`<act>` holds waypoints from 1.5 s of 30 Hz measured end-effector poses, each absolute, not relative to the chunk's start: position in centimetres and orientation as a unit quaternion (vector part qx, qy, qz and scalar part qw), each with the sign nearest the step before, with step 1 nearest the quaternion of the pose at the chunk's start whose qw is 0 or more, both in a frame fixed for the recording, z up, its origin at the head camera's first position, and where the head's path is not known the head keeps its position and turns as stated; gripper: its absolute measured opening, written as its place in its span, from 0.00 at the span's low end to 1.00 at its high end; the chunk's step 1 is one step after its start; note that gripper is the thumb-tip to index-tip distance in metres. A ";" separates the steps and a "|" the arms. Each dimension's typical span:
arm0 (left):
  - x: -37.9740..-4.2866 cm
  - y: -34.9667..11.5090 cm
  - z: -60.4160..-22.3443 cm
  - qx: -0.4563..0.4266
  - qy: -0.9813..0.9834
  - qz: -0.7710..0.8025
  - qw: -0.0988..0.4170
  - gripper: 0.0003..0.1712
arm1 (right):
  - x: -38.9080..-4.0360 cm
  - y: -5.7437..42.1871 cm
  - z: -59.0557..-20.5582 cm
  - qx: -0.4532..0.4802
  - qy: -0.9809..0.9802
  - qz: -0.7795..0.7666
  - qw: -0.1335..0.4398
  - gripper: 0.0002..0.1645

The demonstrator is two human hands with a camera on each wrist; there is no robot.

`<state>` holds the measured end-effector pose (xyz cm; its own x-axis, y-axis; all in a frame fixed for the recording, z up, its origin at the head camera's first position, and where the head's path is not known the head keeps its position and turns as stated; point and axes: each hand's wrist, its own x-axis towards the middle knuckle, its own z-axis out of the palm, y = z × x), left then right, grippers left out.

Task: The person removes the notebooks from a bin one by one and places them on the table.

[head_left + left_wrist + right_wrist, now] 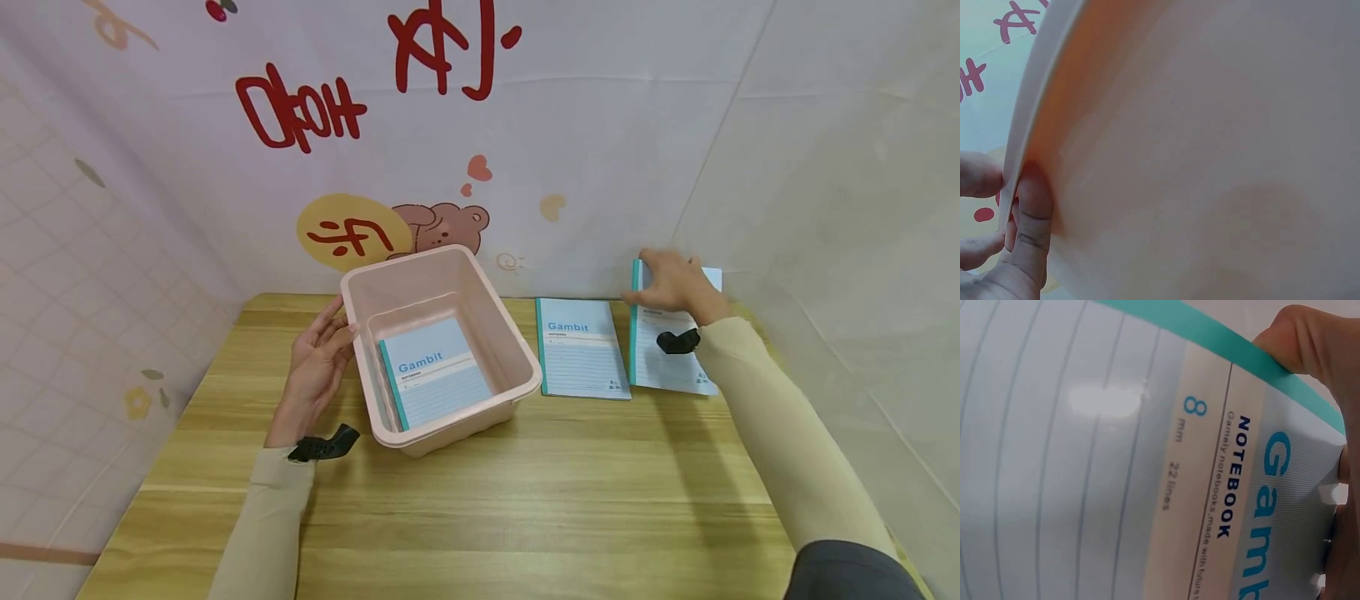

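Our left hand [318,367] pinches the bin [412,287] rim, likely to steady it; right hand [675,283] grips outer notebook [671,367], well right of bin. Middle notebook [582,348] beside bin, third notebook [437,373] inside.

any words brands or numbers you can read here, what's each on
"Gambit": left notebook in the bin; middle notebook
"Gamb", cut off: held notebook, right hand
"NOTEBOOK": held notebook
"8 mm 22 lines": held notebook
"Gamely notebooks,made with future": held notebook, cut off
Red characters on the wall: too stylised to read surely
Corner print: too small
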<state>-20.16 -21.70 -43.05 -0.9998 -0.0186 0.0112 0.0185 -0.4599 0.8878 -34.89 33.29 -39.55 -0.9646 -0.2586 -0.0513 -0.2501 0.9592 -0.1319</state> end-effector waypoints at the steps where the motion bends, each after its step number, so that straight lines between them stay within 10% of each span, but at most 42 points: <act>1: -20.2 -21.7 -43.1 -0.002 -0.518 -0.855 0.012 0.43 | -34.9 33.4 -39.8 -0.129 0.989 -0.060 0.038 0.39; 16: -20.1 -21.8 -43.1 0.005 -0.530 -0.848 0.008 0.43 | -34.9 35.1 -44.2 -0.131 0.987 -0.045 0.075 0.55; 45: -19.8 -21.7 -42.9 -0.001 -0.532 -0.847 0.011 0.42 | -34.4 35.1 -47.2 -0.122 0.984 -0.111 0.068 0.40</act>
<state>-19.75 -21.73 -42.93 -0.9998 -0.0170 0.0133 0.0194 -0.4332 0.9011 -34.36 35.06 -47.16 -0.9608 -0.2556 -0.1072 -0.2253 0.9455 -0.2349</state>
